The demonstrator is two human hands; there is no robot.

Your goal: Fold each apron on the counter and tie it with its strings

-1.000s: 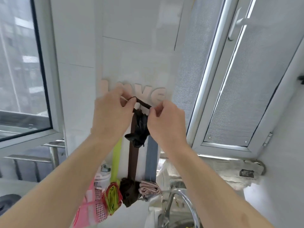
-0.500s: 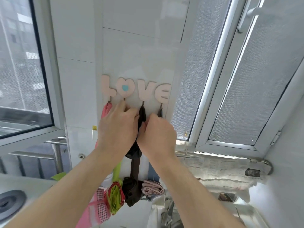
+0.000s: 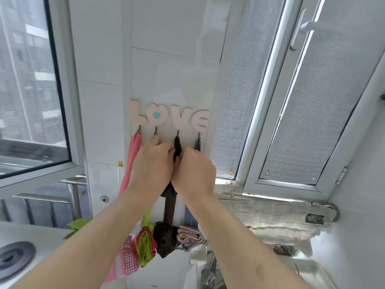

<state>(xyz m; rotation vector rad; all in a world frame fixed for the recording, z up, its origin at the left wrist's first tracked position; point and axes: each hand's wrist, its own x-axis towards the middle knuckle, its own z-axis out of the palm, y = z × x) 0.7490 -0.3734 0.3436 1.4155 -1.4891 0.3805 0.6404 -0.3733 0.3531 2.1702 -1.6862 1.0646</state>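
Observation:
A pink LOVE hook rack is fixed to the white wall. A dark brown apron strap hangs from its third hook, and its rolled dark bundle dangles below. My left hand and my right hand are side by side just under the rack, both gripping this dark strap between them. A pink apron hangs from the first hook, a green and red bundle and a pale pink bundle hang lower down, and a blue strap is on the fourth hook.
An open window is at the left and a screened window at the right. Newspaper covers the sill. A stove burner sits at lower left and a steel sink is below my right forearm.
My hands looped the dark strap at the rack's height, then dropped below it, revealing the letters. The strap now hangs on the third hook. The view tilted upward.

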